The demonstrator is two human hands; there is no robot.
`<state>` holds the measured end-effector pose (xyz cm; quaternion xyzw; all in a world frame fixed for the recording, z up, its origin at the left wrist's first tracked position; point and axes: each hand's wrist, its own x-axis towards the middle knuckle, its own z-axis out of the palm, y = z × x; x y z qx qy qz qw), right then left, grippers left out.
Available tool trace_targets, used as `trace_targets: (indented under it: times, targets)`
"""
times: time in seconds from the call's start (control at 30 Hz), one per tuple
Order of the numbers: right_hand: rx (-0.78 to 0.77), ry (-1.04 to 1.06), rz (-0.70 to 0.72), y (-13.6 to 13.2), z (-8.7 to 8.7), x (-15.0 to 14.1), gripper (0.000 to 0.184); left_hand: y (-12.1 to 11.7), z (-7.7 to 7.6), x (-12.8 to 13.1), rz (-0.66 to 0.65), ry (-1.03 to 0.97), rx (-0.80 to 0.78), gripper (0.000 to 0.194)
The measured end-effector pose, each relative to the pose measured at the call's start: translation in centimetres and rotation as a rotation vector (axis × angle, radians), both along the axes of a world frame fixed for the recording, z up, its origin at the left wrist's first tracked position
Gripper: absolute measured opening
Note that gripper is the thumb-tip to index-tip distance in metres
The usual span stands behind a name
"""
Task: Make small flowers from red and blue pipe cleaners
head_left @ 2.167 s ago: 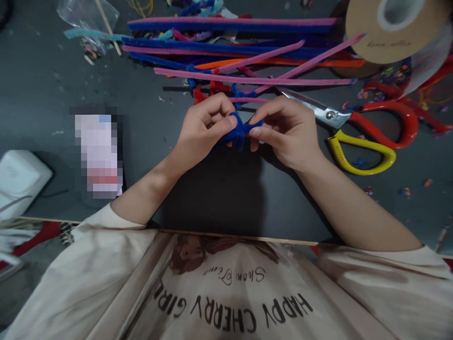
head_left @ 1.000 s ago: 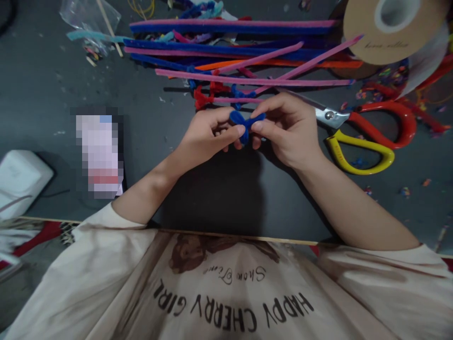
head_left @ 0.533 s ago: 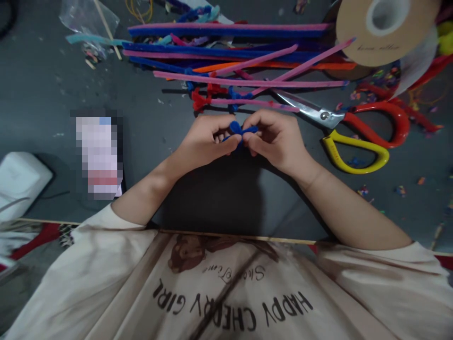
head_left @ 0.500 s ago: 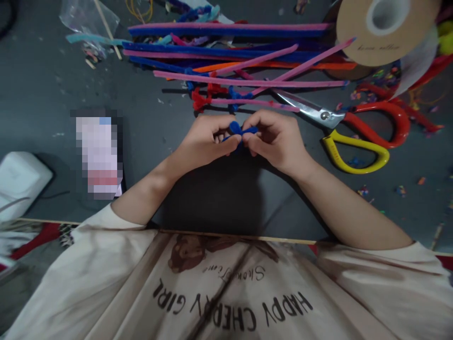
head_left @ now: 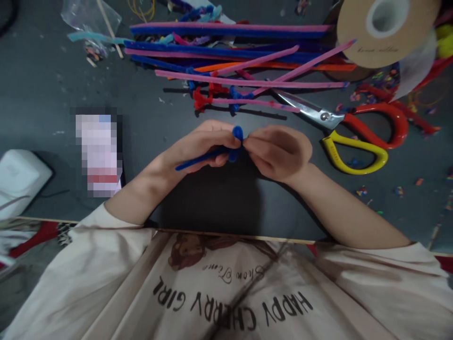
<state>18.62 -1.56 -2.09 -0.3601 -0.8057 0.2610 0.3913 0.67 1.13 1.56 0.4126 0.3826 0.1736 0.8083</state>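
Note:
A blue pipe cleaner [head_left: 237,137], bent into small loops at one end, is held over the dark table. My left hand [head_left: 208,139] pinches it just below the loops, and its straight tail slants out to the lower left across the fingers. My right hand [head_left: 279,148] is turned with its back partly up, thumb and fingertips pinched together at the right edge of the loops. Whatever sits between those right fingertips is mostly hidden. Beyond the hands lie pink pipe cleaners [head_left: 255,102] with red and blue twisted ends.
Large scissors [head_left: 325,116] with one red and one yellow handle lie to the right, blades toward the pipe cleaners. A cardboard spool [head_left: 354,28] stands at the back right. On the left are a blurred-out phone [head_left: 99,151] and a white block-shaped device [head_left: 23,177]. Scraps dot the right side.
Both hands have come slightly nearer my body. The blue pipe cleaner has turned, so its loops stand upright and its long tail now shows. My right hand has rolled over.

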Motion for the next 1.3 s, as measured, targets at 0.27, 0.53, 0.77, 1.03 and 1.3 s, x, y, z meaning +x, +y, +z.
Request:
trace_targets:
  times: [0.27,0.53,0.77,1.03,1.3]
  targets:
    - [-0.467,0.294,-0.13,0.0,1.5,-1.3,0.013,-0.2,-0.6,0.0,0.177,0.121,0.498,0.016]
    - [-1.229,0.707,-0.021,1.0,2.4,-1.9,0.006,-0.1,-2.3,-0.6,0.113,0.346,1.163,0.031]
    - [-0.934,0.61,-0.004,0.8,1.7,-1.6,0.017,-0.1,-1.6,-0.4,0.123,0.201,0.871,0.021]
    - [-0.048,0.12,0.029,0.1,0.3,0.0,0.013,-0.1,-1.2,0.4,-0.051,-0.25,-0.104,0.028]
    - [-0.452,0.349,-0.052,0.4,0.7,-1.3,0.014,-0.1,-1.4,0.4,0.34,0.013,0.451,0.019]
